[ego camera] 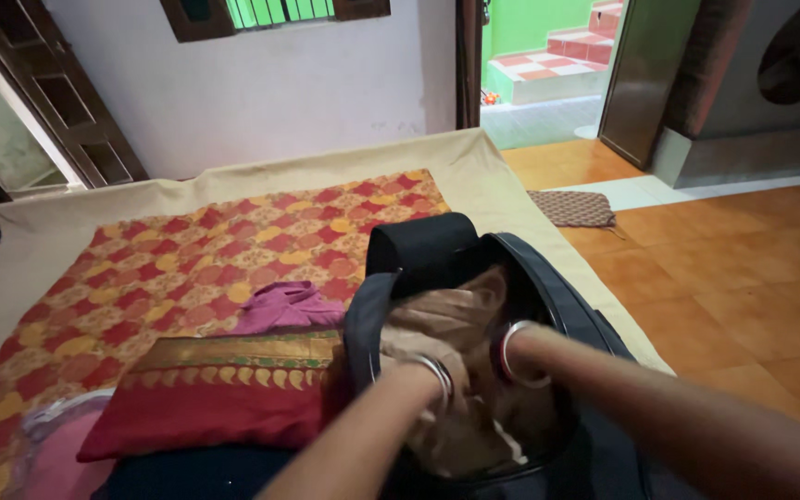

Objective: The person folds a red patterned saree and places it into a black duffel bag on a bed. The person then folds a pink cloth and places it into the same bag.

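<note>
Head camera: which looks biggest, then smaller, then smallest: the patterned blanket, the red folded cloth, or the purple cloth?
1. patterned blanket
2. red folded cloth, though it lies nearer the camera
3. purple cloth, partly hidden

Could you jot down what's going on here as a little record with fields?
Place: bed with a red and yellow patterned sheet
Left hand: inside the dark bag, on beige cloth
Right hand: inside the same bag, wrist bangle showing
Beside the bag: folded red sari with gold border, purple garment
</note>
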